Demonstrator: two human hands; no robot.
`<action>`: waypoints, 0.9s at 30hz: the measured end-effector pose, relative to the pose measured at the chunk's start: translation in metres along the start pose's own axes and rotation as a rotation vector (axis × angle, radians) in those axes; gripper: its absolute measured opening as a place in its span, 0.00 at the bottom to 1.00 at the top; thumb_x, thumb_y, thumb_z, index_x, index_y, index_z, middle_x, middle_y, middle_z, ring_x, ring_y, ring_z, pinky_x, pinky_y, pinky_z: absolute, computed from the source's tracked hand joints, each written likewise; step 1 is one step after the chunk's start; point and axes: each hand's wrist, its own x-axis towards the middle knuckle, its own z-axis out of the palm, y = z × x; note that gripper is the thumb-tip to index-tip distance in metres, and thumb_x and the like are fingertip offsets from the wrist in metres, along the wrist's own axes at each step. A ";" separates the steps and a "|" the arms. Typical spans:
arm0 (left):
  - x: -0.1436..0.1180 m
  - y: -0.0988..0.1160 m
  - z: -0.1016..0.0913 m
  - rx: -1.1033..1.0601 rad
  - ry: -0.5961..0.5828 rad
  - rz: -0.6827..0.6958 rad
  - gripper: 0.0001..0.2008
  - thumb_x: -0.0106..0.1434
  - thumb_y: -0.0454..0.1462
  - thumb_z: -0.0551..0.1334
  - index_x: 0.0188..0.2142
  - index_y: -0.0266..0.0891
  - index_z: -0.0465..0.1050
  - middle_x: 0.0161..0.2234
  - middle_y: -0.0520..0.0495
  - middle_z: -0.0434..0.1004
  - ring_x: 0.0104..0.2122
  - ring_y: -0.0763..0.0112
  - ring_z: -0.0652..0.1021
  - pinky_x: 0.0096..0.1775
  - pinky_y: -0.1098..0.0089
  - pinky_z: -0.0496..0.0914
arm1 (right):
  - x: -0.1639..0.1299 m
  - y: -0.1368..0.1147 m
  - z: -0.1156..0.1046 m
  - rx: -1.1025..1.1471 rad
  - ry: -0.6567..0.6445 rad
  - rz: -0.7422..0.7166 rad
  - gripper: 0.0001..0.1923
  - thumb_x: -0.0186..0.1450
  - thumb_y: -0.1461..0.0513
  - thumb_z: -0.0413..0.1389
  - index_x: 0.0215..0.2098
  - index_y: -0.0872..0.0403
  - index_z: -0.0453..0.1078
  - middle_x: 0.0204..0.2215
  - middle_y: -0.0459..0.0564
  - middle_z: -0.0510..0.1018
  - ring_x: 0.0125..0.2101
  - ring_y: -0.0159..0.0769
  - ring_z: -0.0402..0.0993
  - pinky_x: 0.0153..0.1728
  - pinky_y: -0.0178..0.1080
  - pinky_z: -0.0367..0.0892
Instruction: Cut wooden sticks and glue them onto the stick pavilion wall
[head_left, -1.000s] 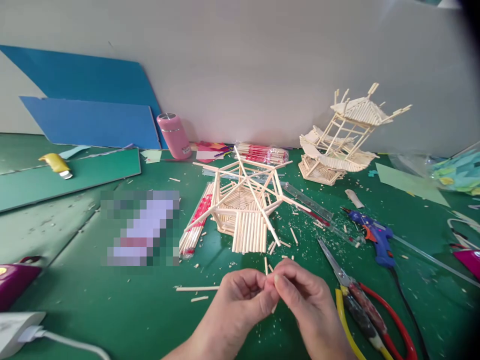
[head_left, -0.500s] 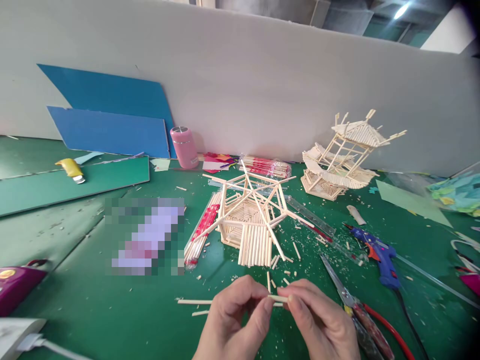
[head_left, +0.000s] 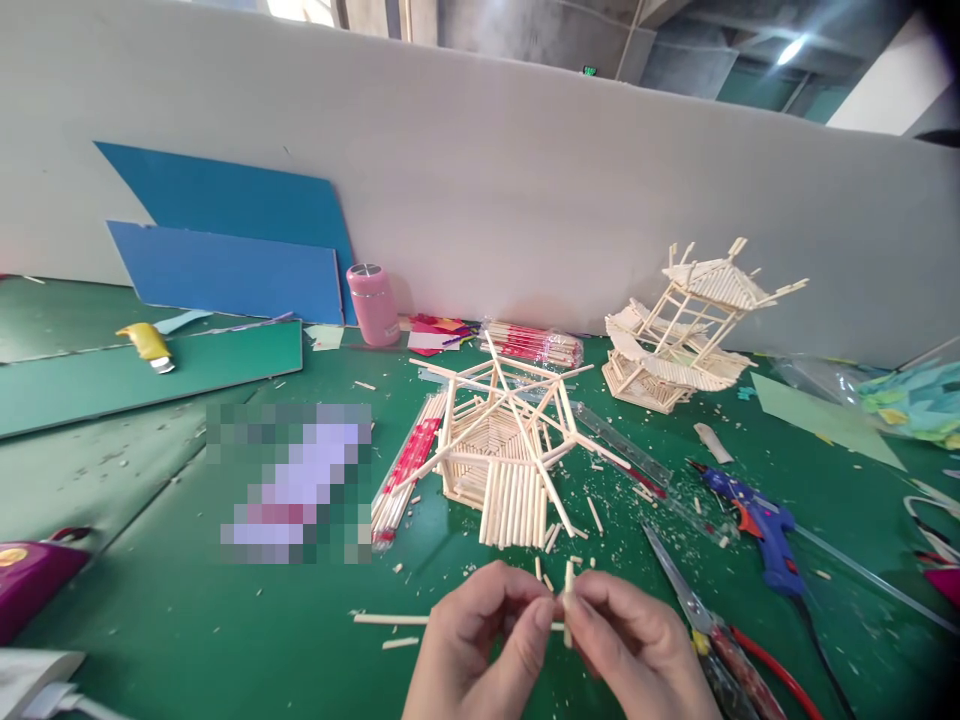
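While both pinch a short wooden stick (head_left: 568, 600), left hand (head_left: 480, 650), right hand (head_left: 637, 650), fingertips meeting, above green table (head_left: 225, 620).

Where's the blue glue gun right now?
In the head view, the blue glue gun lies on the green table on the right, just beyond the red-handled scissors and right of the unfinished stick model.
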 end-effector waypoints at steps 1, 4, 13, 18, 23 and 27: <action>0.001 -0.002 -0.002 -0.035 -0.001 -0.055 0.11 0.56 0.43 0.61 0.24 0.38 0.71 0.20 0.53 0.64 0.21 0.75 0.63 0.24 0.73 0.58 | 0.003 -0.002 -0.001 -0.012 -0.034 0.005 0.17 0.57 0.51 0.56 0.18 0.54 0.66 0.15 0.41 0.60 0.18 0.28 0.53 0.19 0.31 0.52; 0.004 -0.010 -0.006 -0.137 -0.009 -0.198 0.15 0.54 0.46 0.63 0.21 0.37 0.69 0.16 0.56 0.61 0.17 0.78 0.60 0.21 0.74 0.54 | 0.012 -0.001 -0.002 -0.011 -0.033 -0.006 0.17 0.58 0.52 0.56 0.19 0.54 0.65 0.15 0.40 0.59 0.18 0.27 0.52 0.19 0.30 0.52; 0.015 -0.013 0.004 -0.375 -0.107 -0.303 0.16 0.51 0.46 0.65 0.19 0.35 0.71 0.16 0.54 0.65 0.15 0.81 0.61 0.21 0.74 0.51 | 0.024 0.009 0.000 0.030 -0.025 -0.040 0.14 0.60 0.54 0.55 0.22 0.53 0.66 0.18 0.42 0.66 0.21 0.30 0.60 0.23 0.32 0.59; 0.021 -0.012 0.011 -0.450 -0.087 -0.294 0.16 0.50 0.45 0.66 0.17 0.35 0.71 0.14 0.55 0.64 0.13 0.82 0.59 0.20 0.73 0.49 | 0.026 0.010 0.001 0.058 -0.016 -0.049 0.14 0.61 0.54 0.54 0.22 0.53 0.64 0.18 0.41 0.63 0.21 0.29 0.58 0.22 0.32 0.59; 0.022 -0.011 0.013 -0.474 -0.052 -0.257 0.15 0.51 0.44 0.66 0.18 0.34 0.72 0.14 0.54 0.65 0.14 0.82 0.59 0.21 0.73 0.51 | 0.029 0.011 0.003 0.062 -0.009 -0.048 0.15 0.61 0.53 0.54 0.21 0.53 0.62 0.17 0.41 0.62 0.21 0.29 0.57 0.21 0.31 0.58; 0.022 -0.013 0.012 -0.469 -0.031 -0.245 0.15 0.50 0.44 0.67 0.18 0.34 0.72 0.14 0.55 0.65 0.14 0.82 0.59 0.21 0.73 0.50 | 0.030 0.011 0.004 0.087 -0.005 -0.071 0.15 0.61 0.54 0.55 0.21 0.53 0.62 0.16 0.40 0.62 0.20 0.28 0.57 0.20 0.31 0.57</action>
